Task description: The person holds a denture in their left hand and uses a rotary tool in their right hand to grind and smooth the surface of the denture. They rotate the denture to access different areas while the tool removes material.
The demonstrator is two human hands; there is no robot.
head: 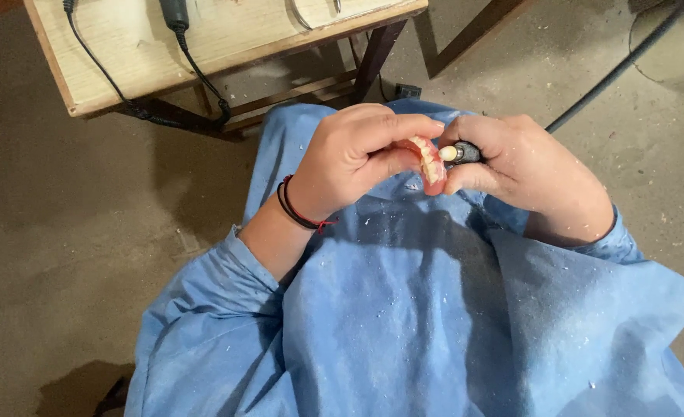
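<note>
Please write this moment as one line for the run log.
left hand: holds denture | right hand: holds rotary tool, tip at denture | lap: blue gown, white flecks

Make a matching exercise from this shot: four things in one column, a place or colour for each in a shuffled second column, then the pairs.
Things:
1. denture
2. rotary tool
3. wrist cords
4. wooden table

Places or colours:
A. black and red, round the left hand's wrist
B. top of the picture, with black cables lying on it
C. pink with pale teeth, pinched in the left hand
D. dark body with a pale tip, gripped in the right hand

Pairs: 1-C, 2-D, 3-A, 4-B
</note>
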